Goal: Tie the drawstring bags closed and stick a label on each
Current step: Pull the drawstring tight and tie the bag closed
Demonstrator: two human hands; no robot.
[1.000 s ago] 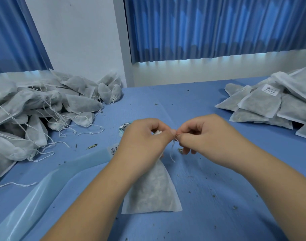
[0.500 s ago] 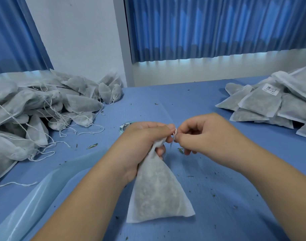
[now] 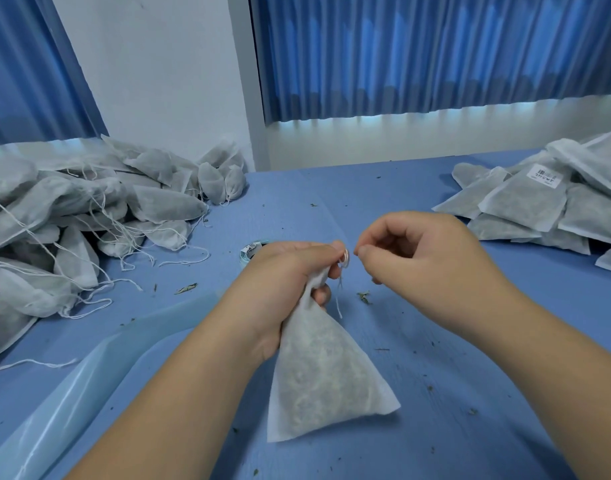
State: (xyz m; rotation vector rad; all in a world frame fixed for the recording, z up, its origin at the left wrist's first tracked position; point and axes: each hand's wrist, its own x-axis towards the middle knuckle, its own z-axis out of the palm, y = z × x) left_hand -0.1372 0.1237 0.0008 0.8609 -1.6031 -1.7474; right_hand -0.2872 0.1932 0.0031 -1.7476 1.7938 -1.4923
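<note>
Fingers point(image 3: 311, 252) of my left hand point(image 3: 283, 285) curl tight round the neck of the bag point(image 3: 325, 375), which hangs toward 6 o'clock. At 3 o'clock my right hand point(image 3: 425, 268) pinches its fingertips together; whether on the string point(image 3: 338, 299), I can't tell.

Pale grey bag point(image 3: 326, 372); blue table point(image 3: 435, 393); blue pleated curtains point(image 3: 418, 53).

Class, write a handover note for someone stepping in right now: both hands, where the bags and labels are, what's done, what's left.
Left hand grips the bag by its gathered neck; right hand pinches beside its drawstring, hold unclear.
Label roll sits behind the left hand.
Done: stacked bags far right, one visibly labelled.
Left: finish this knot, label it, then the untied pile on the left.
</note>
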